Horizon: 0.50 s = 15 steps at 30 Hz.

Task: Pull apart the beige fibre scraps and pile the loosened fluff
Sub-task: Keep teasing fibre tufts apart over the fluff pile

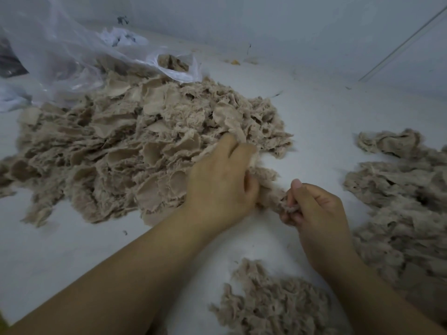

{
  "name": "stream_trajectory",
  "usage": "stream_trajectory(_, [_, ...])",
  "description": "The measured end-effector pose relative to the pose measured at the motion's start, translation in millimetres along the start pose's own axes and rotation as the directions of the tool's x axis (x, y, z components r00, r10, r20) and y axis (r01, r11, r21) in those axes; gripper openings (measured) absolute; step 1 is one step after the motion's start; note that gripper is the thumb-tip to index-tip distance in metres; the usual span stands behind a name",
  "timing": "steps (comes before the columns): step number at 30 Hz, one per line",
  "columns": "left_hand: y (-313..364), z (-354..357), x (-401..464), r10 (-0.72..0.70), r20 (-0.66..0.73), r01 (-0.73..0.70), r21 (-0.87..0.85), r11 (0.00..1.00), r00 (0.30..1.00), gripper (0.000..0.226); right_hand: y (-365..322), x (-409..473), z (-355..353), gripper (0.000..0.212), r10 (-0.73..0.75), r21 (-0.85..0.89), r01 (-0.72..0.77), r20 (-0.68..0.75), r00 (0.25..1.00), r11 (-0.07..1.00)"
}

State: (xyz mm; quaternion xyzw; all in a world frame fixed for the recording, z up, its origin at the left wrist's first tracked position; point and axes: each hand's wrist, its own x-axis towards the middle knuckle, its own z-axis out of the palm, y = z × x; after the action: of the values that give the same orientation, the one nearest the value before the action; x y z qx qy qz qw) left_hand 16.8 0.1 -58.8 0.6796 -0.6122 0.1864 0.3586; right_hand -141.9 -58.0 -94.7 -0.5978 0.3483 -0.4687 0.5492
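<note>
On a white surface (72,250), beside the heap of beige fibre scraps (135,146), left hand (217,187) and right hand (314,213) close fingers on one scrap (268,187); short, steady opposing pulls should loosen it for the fluff pile (399,201) at right

Beige fibre scraps (135,146): matt cloth-like fibre, smooth on the flat cup-shaped faces, frayed and fuzzy at torn edges. Loosened fluff (401,204): matt, woolly, rough throughout. Plastic bag (60,52): thin translucent film, glossy, creased. Work surface (314,112): white, smooth, matt, dusted with loose lint. Piece held between the hands (268,187): soft, fuzzy, matt fibre
</note>
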Motion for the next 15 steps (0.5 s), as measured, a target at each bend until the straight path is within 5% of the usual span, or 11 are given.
stream_trajectory(1, [6, -1, -4, 0.088, -0.032, -0.091, -0.083, 0.992, 0.996, 0.034, -1, 0, 0, 0.048, -0.004, 0.029, 0.004, 0.008, 1.000, 1.000])
stream_trajectory(3, [16, 3, -8, 0.131, 0.162, -0.088, -0.251, 0.964, 0.978, 0.042, -3, -1, 0, 0.047, -0.020, 0.068, 0.018, 0.028, 0.999, 0.998])
stream_trajectory(5, [18, 10, -12, 0.120, 0.399, 0.048, -0.387, 0.921, 0.909, 0.037, -4, -2, 1, 0.046, -0.026, 0.094, 0.022, 0.042, 0.999, 0.995])
stream_trajectory(8, [18, 17, -12, 0.004, 0.408, 0.245, -0.555, 0.795, 0.913, 0.010, -3, -2, 1, 0.049, -0.022, 0.132, 0.018, 0.029, 0.999, 0.991])
stream_trajectory(12, [16, 18, -9, -0.229, 0.545, 0.584, -0.676, 0.450, 0.807, 0.025, -4, 0, 1, 0.042, 0.050, 0.114, -0.041, -0.075, 0.996, 0.993])
stream_trajectory(15, [15, 18, -9, -0.251, 0.582, 0.631, -0.670, 0.391, 0.773, 0.023, -4, 2, 0, 0.031, 0.105, 0.133, -0.096, -0.062, 0.993, 0.986])
